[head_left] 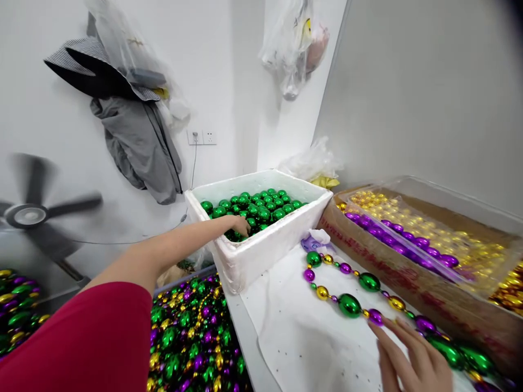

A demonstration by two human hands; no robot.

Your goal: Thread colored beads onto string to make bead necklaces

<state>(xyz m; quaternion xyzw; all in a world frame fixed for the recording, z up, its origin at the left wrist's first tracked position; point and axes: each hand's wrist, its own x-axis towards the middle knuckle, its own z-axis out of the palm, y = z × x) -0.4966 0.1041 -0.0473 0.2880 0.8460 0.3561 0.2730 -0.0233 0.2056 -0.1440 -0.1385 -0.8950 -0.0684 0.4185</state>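
My left hand (pixel 241 224) reaches over the near wall of a white foam box (pixel 265 250) and dips among shiny green beads (pixel 261 204); its fingertips are hidden there. On the white-covered table (pixel 294 332), my right hand (pixel 412 354) touches a bead string beside a purple bead (pixel 375 317). Its fingers are spread, the tips near the string's end of that strand. The string (pixel 349 305) carries green, gold and purple beads and loops back near the foam box.
A cardboard box (pixel 379 267) at the right holds clear trays of purple beads (pixel 392 239) and gold beads (pixel 433 223). Below the table's left edge, a bin is full of mixed beads (pixel 192 332). A fan (pixel 30 216) spins at the left. Bags and clothes (pixel 139 141) hang on the wall.
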